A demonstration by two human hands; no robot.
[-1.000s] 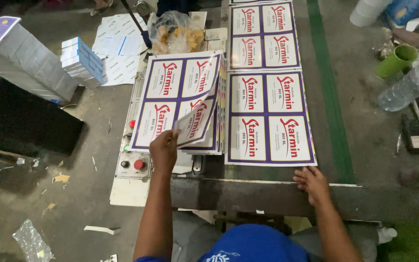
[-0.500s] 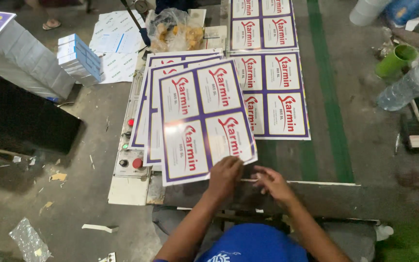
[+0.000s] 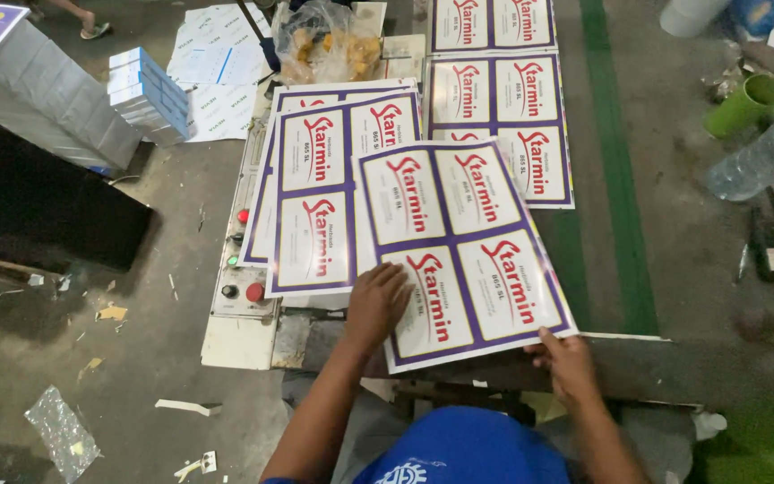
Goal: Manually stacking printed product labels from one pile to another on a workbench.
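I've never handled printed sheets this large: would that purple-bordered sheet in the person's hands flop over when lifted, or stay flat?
The printed sheet is probably fairly stiff: it looks flat though the left hand and right hand touch only its near edge. It seems thin, so likely light. Its surface looks glossy, so it may slide easily over the stack of sheets beneath.

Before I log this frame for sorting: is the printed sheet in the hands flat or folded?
Flat: the printed sheet shows four whole panels, uncreased, under the left hand and right hand.
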